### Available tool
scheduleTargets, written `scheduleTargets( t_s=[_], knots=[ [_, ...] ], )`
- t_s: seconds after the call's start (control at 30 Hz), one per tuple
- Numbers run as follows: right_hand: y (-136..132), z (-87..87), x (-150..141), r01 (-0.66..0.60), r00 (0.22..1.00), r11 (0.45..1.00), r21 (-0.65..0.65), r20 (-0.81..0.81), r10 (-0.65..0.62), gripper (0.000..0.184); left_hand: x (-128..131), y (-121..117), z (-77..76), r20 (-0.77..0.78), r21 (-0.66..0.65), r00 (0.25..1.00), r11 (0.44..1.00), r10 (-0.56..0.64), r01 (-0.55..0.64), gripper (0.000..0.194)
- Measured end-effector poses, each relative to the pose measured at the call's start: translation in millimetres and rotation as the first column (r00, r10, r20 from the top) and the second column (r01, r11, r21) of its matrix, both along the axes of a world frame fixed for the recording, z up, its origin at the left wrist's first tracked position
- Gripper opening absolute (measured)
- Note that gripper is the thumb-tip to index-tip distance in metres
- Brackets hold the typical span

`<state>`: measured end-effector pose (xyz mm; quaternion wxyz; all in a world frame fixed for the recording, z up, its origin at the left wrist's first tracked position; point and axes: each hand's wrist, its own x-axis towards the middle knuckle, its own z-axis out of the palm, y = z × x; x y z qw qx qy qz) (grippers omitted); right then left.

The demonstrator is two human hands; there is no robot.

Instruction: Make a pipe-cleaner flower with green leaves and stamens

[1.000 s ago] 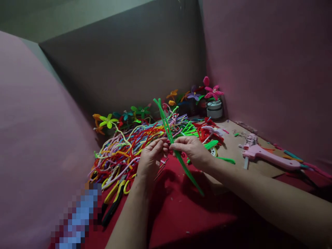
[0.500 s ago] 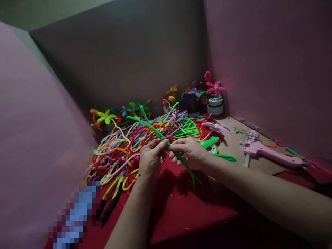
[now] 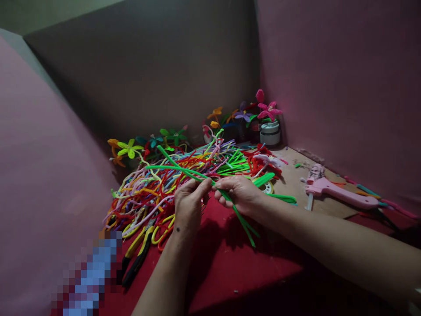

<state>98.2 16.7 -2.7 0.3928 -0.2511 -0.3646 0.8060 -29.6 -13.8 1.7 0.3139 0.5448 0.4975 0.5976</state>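
My left hand (image 3: 190,202) and my right hand (image 3: 241,193) meet above a red cloth (image 3: 230,267), both pinching a pair of green pipe cleaners (image 3: 184,169). The stems run from upper left over the pile, through my fingertips, down to lower right near the cloth. The left hand's thumb and forefinger pinch the stems from the left; the right hand's fingers wrap them from the right. Just behind my hands lies a big tangle of coloured pipe cleaners (image 3: 154,188).
Finished pipe-cleaner flowers (image 3: 130,149) line the back, with pink ones in a small white pot (image 3: 270,134). A pink glue gun (image 3: 332,193) lies on the brown board at right. Yellow-handled pliers (image 3: 138,254) lie at lower left. Pink and dark panels wall in the space.
The green stems have tilted from nearly upright to lying low, their far ends swinging left over the pile. Both hands stayed together at the same spot.
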Motion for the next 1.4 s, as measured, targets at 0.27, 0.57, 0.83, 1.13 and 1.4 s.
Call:
scheduleTargets(
  t_s=[0.27, 0.57, 0.83, 1.13, 1.4],
  knots=[
    [7.7, 3.8, 4.4, -0.066, 0.997, 0.991, -0.12, -0.048, 0.061, 0.015, -5.1, -2.8, 5.0, -0.133, 0.05, 0.988, 0.995, -0.077, 0.084, 0.015],
    [8.6, 2.5, 6.7, -0.117, 0.991, 0.989, -0.089, 0.051, 0.122, 0.011, -17.7, -1.1, 4.1, -0.72, 0.468, 0.624, 0.876, 0.303, 0.115, 0.02],
    [-0.6, 9.2, 10.4, -0.157, 0.976, 0.983, 0.09, 0.163, 0.141, 0.011, -23.2, -13.1, 22.1, -0.833, 0.538, 0.301, 0.807, 0.465, 0.244, 0.014],
    [1.5, 7.6, 12.0, -0.197, 0.968, 0.969, 0.15, 0.184, 0.169, 0.005, -18.5, -18.4, 31.4, -0.88, 0.4, 0.4, 0.854, 0.256, 0.334, 0.012],
    [-3.4, 10.4, 10.3, -0.149, 0.966, 0.936, 0.318, 0.25, 0.069, 0.006, -10.3, -25.4, 31.8, -0.799, 0.207, 0.599, 0.956, 0.044, 0.206, 0.013]
  ],
)
